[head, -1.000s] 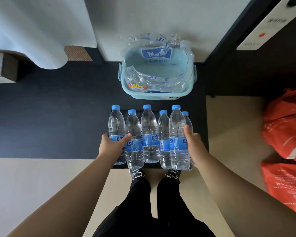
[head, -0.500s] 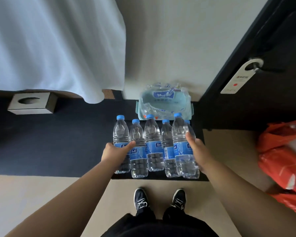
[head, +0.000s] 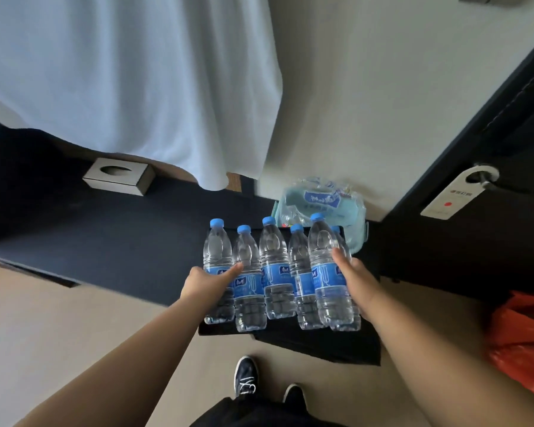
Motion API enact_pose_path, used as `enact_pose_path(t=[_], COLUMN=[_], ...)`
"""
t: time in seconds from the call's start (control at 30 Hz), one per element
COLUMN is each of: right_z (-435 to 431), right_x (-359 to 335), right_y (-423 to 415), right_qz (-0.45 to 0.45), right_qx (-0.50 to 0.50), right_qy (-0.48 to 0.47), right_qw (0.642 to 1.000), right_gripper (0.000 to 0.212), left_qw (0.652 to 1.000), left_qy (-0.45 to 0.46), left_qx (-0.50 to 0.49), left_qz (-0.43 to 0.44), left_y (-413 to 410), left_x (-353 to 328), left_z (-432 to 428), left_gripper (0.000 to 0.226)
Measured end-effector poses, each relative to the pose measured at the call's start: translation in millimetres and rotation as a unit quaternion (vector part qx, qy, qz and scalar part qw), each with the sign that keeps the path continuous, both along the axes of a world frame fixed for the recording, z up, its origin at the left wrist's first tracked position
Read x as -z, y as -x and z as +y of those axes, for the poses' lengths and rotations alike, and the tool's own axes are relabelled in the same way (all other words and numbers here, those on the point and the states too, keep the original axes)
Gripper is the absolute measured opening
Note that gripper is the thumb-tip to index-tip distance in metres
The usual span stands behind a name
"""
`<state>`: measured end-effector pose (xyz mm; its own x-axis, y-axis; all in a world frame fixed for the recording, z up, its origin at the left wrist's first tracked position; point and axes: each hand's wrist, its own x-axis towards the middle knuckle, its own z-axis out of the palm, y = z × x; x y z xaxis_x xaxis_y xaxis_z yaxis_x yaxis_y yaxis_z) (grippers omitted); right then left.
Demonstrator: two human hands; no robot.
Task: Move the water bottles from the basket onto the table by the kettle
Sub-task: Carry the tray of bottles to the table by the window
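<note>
- Beige flooring (head: 74,334) and dark carpet (head: 121,235) are seen below, with a white cloth (head: 136,72) hanging at the left.
- Six blue-capped water bottles (head: 276,272) are held upright in a tight row over a flat black board (head: 321,346), just in front of the basket (head: 364,232).
- The leftmost bottle is gripped by the left hand (head: 208,282), whose thumb is laid across the neighbouring label.
- The rightmost bottles are clasped by the right hand (head: 356,282), with its thumb stretched up the front and its other fingers hidden behind.
- Crumpled plastic wrap (head: 321,200) is held in the basket, which is set against the wall.
</note>
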<state>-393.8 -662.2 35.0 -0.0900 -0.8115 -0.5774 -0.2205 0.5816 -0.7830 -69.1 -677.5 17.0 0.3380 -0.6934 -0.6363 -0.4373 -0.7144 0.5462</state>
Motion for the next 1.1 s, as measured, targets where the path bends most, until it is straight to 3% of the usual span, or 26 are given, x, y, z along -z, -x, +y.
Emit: enact_pose_path(t=[0.1,0.23,0.4,0.53,0.63,0.93,1.1], right_z=[-0.6,-1.2,-3.4,-4.7,-2.2,13.2,24.6], right_x=[-2.0,-6.1,0.7,2.0,-2.0,-5.3,-5.5], right_y=[-9.5,-31.2,-74.7,-120.8,-159.6,-290.2,-374.9], right_qz=[0.001,0.022,0.022,0.012,0.013,-0.002,-0.008], right_qx=[-0.03,-0.089,-0.158,-0.209,-0.254,-0.354,-0.4], right_qy=[0.006,-0.002,0.007,-0.002,0.004,-0.003,-0.01], right_qw=[1.0,0.996,0.987,0.978,0.967,0.935,0.916], right_gripper=[0.114,0.097,0.094,0.124,0.135,0.138,0.132], left_qw=[0.999,0.996,0.985,0.972,0.957,0.911,0.886], left_qy=[0.004,0.016,0.028,0.04,0.057,0.096,0.115], left_qx=[-0.036,-0.086,-0.169,-0.232,-0.285,-0.4,-0.449], left_qz=[0.0,-0.002,0.007,0.005,0.007,0.015,-0.009], left_y=[-6.3,-21.5,-55.3,-90.7,-119.8,-207.5,-266.0], left_x=[-1.1,-2.0,-2.4,-2.6,1.4,2.5,-0.2], left_z=[27.6,64.0,109.6,144.5,171.0,244.3,275.3], left_gripper=[0.086,0.075,0.072,0.083,0.084,0.085,0.058])
